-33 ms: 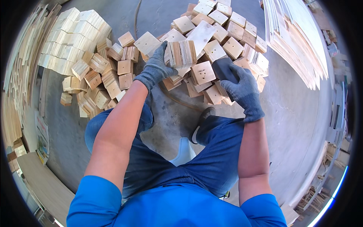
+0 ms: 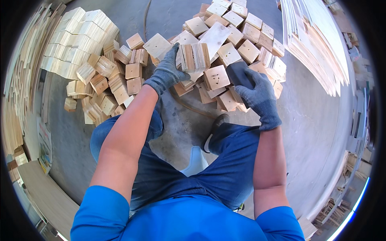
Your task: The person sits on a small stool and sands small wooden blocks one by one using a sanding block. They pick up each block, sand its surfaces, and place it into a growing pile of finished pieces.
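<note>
My left hand (image 2: 167,73), in a grey knitted glove, is closed round a block of stacked plywood pieces (image 2: 194,57), its layered edges facing up. The block is held over the right-hand pile of wooden blocks. Also gloved, my right hand (image 2: 257,90) grips a dark grey rectangular block (image 2: 240,75) from its right side; what lies on its underside is hidden. Between the hands sits a pale wooden block (image 2: 216,77) with several small dark holes in its face. A pale flat wooden piece (image 2: 215,38) lies just beyond the plywood block.
Loose wooden blocks (image 2: 133,71) are heaped at the left, beside neat stacks of pale plywood (image 2: 78,38). Thin wooden sheets (image 2: 311,42) lie at the far right. A hose (image 2: 189,105) crosses the grey floor. My legs and a pale blue stool (image 2: 194,162) are close below.
</note>
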A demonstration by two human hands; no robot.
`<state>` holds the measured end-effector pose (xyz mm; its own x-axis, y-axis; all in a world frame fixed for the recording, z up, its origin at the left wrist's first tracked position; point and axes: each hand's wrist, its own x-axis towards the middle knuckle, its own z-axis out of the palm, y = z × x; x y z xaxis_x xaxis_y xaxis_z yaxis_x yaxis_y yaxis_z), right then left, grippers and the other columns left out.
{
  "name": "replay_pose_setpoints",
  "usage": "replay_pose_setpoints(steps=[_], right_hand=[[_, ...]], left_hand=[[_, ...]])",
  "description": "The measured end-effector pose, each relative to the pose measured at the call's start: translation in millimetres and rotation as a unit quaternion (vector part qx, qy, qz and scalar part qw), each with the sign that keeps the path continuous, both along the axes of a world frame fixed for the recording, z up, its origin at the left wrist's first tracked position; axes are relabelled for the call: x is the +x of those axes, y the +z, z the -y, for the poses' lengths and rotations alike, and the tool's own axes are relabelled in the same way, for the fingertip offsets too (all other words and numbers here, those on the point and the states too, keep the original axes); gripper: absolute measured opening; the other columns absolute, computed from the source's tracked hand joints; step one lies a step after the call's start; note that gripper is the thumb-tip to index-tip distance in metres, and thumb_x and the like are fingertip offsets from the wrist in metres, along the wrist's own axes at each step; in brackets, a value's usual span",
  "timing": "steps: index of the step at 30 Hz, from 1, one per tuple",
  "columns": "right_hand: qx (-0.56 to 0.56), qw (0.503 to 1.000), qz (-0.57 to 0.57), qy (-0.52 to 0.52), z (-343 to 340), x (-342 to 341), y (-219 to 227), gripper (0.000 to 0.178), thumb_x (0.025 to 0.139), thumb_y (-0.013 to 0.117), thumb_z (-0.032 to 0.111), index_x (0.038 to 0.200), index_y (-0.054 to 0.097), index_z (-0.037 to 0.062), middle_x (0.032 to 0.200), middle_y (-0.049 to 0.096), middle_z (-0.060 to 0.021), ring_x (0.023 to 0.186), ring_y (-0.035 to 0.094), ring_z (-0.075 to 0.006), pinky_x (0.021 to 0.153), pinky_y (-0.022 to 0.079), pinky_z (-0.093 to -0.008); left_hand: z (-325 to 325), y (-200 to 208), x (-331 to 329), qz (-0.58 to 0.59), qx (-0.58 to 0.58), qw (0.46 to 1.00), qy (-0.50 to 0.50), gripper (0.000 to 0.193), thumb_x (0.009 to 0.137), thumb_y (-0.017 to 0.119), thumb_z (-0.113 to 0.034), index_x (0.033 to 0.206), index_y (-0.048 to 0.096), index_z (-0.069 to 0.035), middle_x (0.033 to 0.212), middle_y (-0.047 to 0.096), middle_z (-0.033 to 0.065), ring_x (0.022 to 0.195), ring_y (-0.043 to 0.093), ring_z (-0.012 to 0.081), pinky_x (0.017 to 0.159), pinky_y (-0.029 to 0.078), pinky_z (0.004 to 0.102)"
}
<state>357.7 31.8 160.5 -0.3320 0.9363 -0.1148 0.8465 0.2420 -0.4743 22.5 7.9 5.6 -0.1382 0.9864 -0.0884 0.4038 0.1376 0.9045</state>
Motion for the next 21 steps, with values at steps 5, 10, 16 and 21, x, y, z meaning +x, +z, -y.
replay_pose_setpoints(steps=[5,10,16,21], right_hand=[[0.005,1.0,-0.001,0.003,1,-2,-3,0.072,0.079,0.089,0.039,0.139,0.071,0.0025,0.122,0.074,-0.0256,0.114,0.071,-0.0403,0.104,0.055,-0.0463],[0.029,1.0,-0.007,0.008,0,-3,-6,0.071,0.08,0.089,0.039,0.138,0.072,0.0012,0.124,0.073,-0.0257,0.114,0.071,-0.0399,0.104,0.056,-0.0458],[0.056,0.995,-0.081,-0.011,3,-13,-9,0.07,0.079,0.092,0.032,0.138,0.071,0.0009,0.125,0.072,-0.0251,0.114,0.071,-0.0382,0.104,0.056,-0.0449],[0.067,0.992,-0.109,0.016,15,-34,-21,0.072,0.078,0.095,0.028,0.14,0.07,0.0024,0.128,0.071,-0.0232,0.116,0.07,-0.0388,0.105,0.056,-0.0457]], left_hand=[[-5,-4,5,0.075,0.027,0.997,-0.018,0.131,0.055,0.103,-0.007,0.166,0.033,-0.005,0.153,0.058,0.0105,0.137,0.059,0.0241,0.122,0.048,0.0383],[1,-4,14,0.034,0.064,0.997,-0.001,0.111,0.056,0.105,-0.01,0.151,0.046,-0.006,0.143,0.064,0.0085,0.127,0.064,0.0229,0.116,0.053,0.0379],[9,-23,35,0.019,0.11,0.992,0.051,0.093,0.064,0.102,-0.019,0.141,0.051,-0.006,0.131,0.066,0.0119,0.12,0.067,0.0248,0.105,0.058,0.038],[9,-22,43,0.124,0.118,0.984,0.043,0.084,0.067,0.099,-0.02,0.136,0.053,-0.006,0.125,0.068,0.0131,0.114,0.069,0.0267,0.102,0.058,0.0381]])
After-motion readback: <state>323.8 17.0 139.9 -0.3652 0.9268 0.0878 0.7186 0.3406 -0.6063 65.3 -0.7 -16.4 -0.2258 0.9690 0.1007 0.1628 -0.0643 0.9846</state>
